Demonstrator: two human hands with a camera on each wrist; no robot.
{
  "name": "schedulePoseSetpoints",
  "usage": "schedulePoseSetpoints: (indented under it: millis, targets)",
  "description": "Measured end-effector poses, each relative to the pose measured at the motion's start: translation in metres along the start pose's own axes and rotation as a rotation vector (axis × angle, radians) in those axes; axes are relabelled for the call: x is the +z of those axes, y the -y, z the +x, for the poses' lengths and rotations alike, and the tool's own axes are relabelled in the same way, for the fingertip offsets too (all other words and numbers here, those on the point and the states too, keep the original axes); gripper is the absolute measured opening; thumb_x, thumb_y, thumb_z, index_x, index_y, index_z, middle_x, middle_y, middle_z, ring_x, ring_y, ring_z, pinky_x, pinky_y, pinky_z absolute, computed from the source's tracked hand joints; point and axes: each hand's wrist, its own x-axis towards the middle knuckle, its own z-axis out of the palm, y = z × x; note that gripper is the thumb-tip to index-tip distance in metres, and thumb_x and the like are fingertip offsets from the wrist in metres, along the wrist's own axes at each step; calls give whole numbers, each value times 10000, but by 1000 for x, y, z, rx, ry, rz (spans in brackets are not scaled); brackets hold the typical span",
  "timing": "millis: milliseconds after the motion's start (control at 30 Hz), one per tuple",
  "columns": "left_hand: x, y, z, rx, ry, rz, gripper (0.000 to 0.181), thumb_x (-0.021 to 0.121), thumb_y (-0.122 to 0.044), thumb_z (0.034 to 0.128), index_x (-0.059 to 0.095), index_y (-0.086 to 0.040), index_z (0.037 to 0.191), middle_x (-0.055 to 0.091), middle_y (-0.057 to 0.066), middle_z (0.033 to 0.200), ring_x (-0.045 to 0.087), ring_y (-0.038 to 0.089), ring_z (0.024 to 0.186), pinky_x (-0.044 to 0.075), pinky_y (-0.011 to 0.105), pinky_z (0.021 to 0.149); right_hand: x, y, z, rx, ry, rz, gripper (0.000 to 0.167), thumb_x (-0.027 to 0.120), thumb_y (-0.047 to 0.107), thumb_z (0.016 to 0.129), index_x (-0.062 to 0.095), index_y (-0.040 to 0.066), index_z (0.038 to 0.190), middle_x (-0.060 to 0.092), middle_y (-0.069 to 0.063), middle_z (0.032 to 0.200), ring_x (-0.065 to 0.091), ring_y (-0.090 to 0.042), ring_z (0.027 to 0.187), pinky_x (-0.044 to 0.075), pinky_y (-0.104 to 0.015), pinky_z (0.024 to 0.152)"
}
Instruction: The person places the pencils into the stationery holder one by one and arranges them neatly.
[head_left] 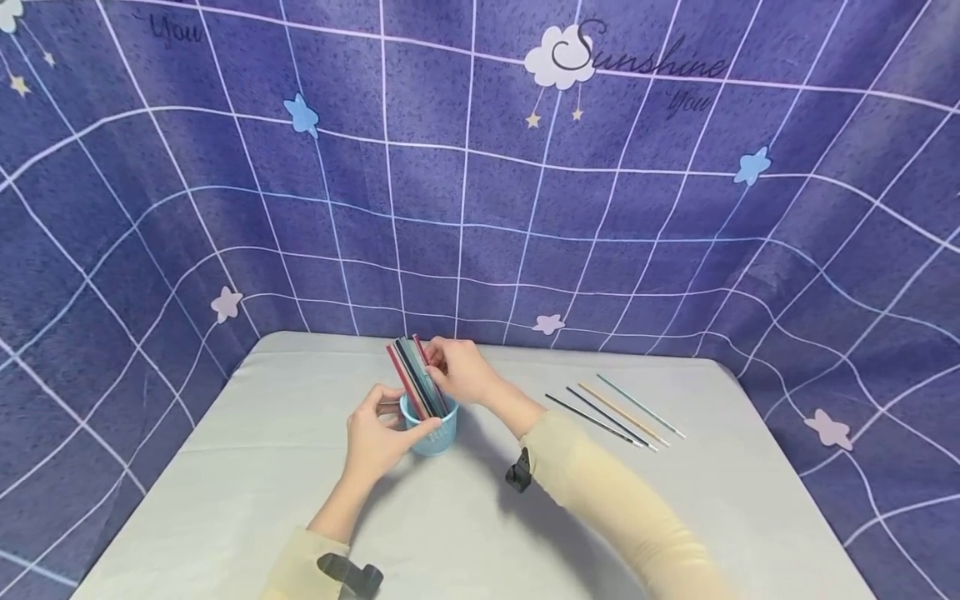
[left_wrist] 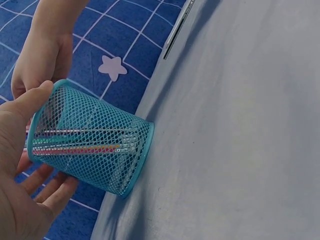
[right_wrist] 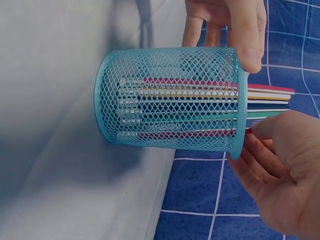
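Observation:
A light blue mesh cup (head_left: 435,437) stands upright on the table, with several thin sticks or pencils (head_left: 408,375) in red, dark blue, teal and other colours leaning in it. My left hand (head_left: 378,437) holds the cup at its rim, thumb on the near side and fingers around the left. The right hand (head_left: 461,372) pinches a red stick at the cup's right side. In the right wrist view the mesh cup (right_wrist: 170,100) shows the sticks' clear-tipped ends inside, and the right hand (right_wrist: 285,165) has thumb and fingers on the red one by the rim.
To the right on the grey-white table (head_left: 480,533) lie several separate sticks, among them a teal one (head_left: 641,406), a yellow one (head_left: 622,413) and dark ones. Behind the table hangs a blue-purple grid cloth (head_left: 495,200) with stars and a cloud.

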Motion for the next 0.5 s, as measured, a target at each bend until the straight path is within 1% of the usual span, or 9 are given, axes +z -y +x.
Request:
schedulePoseSetpoints:
  millis: [133, 267, 333, 433, 500]
  targets:
    - [-4, 0, -1, 12, 3, 11, 618, 1036, -249, 678, 652, -45, 1117, 781, 148, 1101, 779, 309, 1023, 699, 446, 880, 1, 2, -2, 10, -2, 8, 82, 708, 58, 990, 702, 16, 1060, 784, -87, 932, 757, -181, 842, 633, -206, 756]
    - [-4, -1, -1, 11, -3, 7, 624, 1034, -256, 681, 654, -31, 1122, 781, 159, 1095, 778, 326, 1021, 697, 463, 885, -5, -3, -9, 23, -15, 29, 101, 707, 35, 980, 705, 10, 1078, 787, -98, 945, 764, -189, 846, 641, -202, 763]
    - [-3, -1, -1, 7, -6, -4, 635, 1035, -248, 680, 653, -7, 1125, 779, 175, 1090, 775, 341, 1019, 695, 476, 889, -10, -8, -16, 29, -34, 27, 106, 711, 24, 966, 709, 10, 1071, 790, -96, 938, 766, -190, 839, 644, -200, 760]
    - [-2, -1, -1, -6, -3, -26, 645, 1040, -237, 670, 649, 11, 1119, 776, 189, 1085, 770, 348, 1019, 693, 480, 895, -22, -19, -27, 42, -65, 26, 125, 713, 0, 934, 712, -3, 1060, 794, -108, 924, 770, -211, 832, 665, -237, 768]
    - [-1, -1, -1, -19, 2, -31, 654, 1042, -234, 667, 648, 17, 1124, 772, 184, 1090, 767, 338, 1024, 694, 459, 901, -31, -29, -35, 60, -76, 14, 131, 708, 3, 926, 717, -6, 1057, 794, -111, 919, 773, -223, 831, 677, -269, 778]
